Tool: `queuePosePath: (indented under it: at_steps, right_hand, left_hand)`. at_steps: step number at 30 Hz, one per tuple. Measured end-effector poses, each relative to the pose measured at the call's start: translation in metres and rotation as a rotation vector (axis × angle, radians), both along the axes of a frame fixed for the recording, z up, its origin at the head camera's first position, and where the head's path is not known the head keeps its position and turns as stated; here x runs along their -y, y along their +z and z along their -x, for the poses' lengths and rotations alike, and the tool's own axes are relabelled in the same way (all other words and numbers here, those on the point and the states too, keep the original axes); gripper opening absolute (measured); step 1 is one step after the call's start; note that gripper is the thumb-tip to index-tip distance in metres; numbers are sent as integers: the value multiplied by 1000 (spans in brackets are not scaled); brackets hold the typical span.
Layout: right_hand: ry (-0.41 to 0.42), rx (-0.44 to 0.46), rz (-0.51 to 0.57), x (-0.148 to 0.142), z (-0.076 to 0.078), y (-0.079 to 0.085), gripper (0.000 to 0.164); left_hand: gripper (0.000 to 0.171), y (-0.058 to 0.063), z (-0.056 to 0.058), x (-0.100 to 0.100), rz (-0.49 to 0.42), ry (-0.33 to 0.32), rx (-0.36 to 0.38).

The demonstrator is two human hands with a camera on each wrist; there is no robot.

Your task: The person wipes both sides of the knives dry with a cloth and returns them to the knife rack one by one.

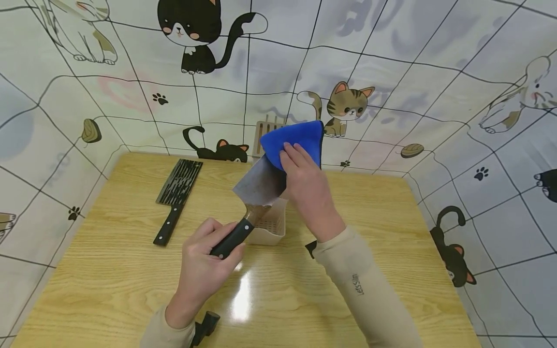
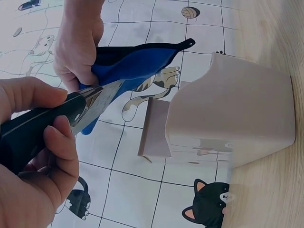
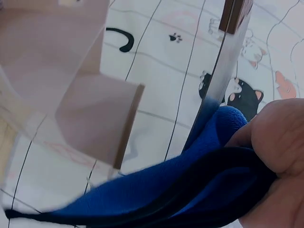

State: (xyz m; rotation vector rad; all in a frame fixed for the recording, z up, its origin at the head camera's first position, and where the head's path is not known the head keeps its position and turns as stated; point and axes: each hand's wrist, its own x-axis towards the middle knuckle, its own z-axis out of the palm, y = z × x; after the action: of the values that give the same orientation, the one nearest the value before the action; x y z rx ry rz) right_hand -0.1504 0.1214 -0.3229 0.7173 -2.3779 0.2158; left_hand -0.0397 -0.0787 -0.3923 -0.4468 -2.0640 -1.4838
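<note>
My left hand [image 1: 209,261] grips the black riveted handle [image 1: 232,239] of a broad-bladed cleaver [image 1: 260,183], its blade pointing up and away. A blue cloth [image 1: 292,137] with black edging is folded over the far part of the blade, hiding it. My right hand [image 1: 306,186] holds the cloth there, fingers on top. In the right wrist view the cloth [image 3: 190,166] wraps the blade's edge beside the thumb. Just beneath the cleaver stands a beige knife holder [image 2: 232,104], with a slotted back part [image 1: 263,130] behind the cloth.
On the left of the wooden table [image 1: 130,275] lies a second cleaver [image 1: 178,186] with a dark, streaked blade. A small dark object [image 1: 311,248] shows from under the right sleeve. Cat-patterned walls [image 1: 278,63] rise at the back and both sides.
</note>
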Motion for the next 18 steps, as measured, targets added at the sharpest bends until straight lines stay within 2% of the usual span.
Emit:
queuePosePath:
  at_steps: [8, 18]
  right_hand:
    - [72, -16, -26, 11, -18, -8, 34]
    - [107, -10, -10, 18, -33, -13, 39]
  left_hand:
    - [31, -1, 0, 2, 14, 24, 39]
    - [31, 0, 1, 2, 22, 33, 67]
